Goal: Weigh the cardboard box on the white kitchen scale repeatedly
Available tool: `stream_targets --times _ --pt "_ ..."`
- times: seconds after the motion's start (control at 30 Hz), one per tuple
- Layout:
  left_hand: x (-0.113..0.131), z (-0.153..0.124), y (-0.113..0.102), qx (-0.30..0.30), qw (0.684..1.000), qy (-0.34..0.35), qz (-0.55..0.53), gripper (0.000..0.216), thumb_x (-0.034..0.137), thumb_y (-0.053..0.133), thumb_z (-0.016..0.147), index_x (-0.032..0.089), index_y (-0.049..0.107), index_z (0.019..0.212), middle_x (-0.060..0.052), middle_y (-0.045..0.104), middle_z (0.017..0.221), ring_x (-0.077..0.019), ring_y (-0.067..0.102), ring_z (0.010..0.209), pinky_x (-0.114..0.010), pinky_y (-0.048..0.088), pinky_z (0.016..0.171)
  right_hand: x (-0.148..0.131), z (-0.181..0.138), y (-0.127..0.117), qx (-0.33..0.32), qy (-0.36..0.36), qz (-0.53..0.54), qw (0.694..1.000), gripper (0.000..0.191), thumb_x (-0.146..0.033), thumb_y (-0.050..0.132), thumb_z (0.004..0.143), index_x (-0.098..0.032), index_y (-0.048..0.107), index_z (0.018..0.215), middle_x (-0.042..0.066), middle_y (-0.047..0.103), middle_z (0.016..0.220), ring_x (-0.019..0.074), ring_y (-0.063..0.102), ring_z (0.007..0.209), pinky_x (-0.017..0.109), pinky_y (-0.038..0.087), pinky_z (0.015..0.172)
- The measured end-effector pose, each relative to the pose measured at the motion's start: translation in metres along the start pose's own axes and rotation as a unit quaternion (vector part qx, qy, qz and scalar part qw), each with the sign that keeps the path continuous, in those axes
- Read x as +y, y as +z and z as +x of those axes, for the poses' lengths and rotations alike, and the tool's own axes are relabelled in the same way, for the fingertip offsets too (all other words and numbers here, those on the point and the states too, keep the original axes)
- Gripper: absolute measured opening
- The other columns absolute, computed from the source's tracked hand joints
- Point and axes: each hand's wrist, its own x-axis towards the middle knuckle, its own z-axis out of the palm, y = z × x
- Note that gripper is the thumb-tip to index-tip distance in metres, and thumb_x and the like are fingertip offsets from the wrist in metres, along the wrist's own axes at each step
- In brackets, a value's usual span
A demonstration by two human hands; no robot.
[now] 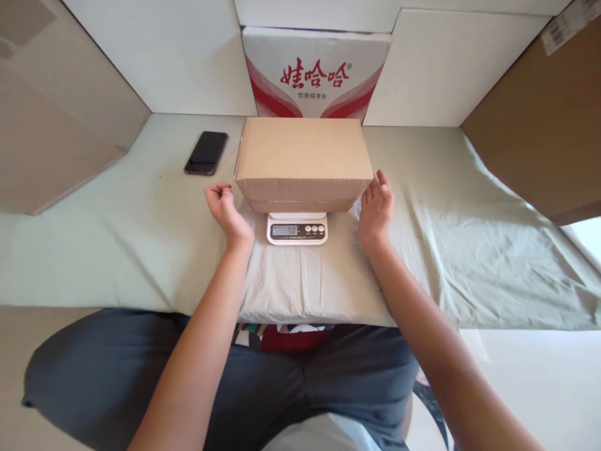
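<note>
A closed brown cardboard box (304, 150) rests on a small white digital scale (297, 239), hiding most of its platform. The front panel of the scale sticks out below the box, with a lit display that seems to read 50 and several round buttons beside it. To the left of the box, a little apart from it, is my left hand (228, 210), empty, its fingers loosely curled in. My right hand (376, 207) is at the box's front right corner, fingers stretched out and palm toward the box. Whether its fingertips touch the cardboard I cannot tell.
A dark phone (206, 153) lies left of the box on the pale green cloth (141, 250). Behind stands a white and red carton (317, 69) with Chinese lettering. Large brown cartons flank the surface at left (61, 106) and right (539, 131). My legs are below the front edge.
</note>
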Motion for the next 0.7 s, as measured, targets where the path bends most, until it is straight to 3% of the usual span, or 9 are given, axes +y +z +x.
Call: stream_targets --times 0.27,0.4,0.7 --pt "0.011 -0.003 0.000 -0.016 1.000 -0.003 0.010 0.012 0.018 0.045 0.098 0.020 0.055 0.091 -0.003 0.052 0.089 -0.0190 0.053 0.086 -0.032 0.047 0.087 -0.017 -0.010 0.013 0.031 0.036 0.065 0.997 0.072 -0.075 0.065 0.077 -0.036 0.059 0.138 0.002 0.056 0.169 0.0303 0.040 0.171 0.058 0.019 0.148" --pt "0.011 -0.005 0.000 -0.038 0.999 0.008 -0.017 0.010 0.028 0.052 0.096 0.020 0.056 0.090 -0.003 0.051 0.087 -0.0199 0.053 0.084 -0.033 0.045 0.085 -0.012 -0.009 0.012 0.022 0.037 0.058 0.997 0.071 -0.075 0.064 0.078 -0.037 0.059 0.138 0.001 0.057 0.168 0.0310 0.040 0.171 0.060 0.020 0.147" --pt "0.004 -0.003 0.000 -0.046 0.998 -0.018 -0.045 0.036 0.056 0.065 0.091 0.022 0.055 0.094 -0.004 0.055 0.091 -0.0220 0.057 0.090 -0.034 0.046 0.089 -0.004 -0.006 0.010 -0.001 0.017 0.054 0.998 0.070 -0.074 0.064 0.082 -0.036 0.059 0.140 0.003 0.054 0.171 0.0316 0.040 0.171 0.059 0.022 0.147"
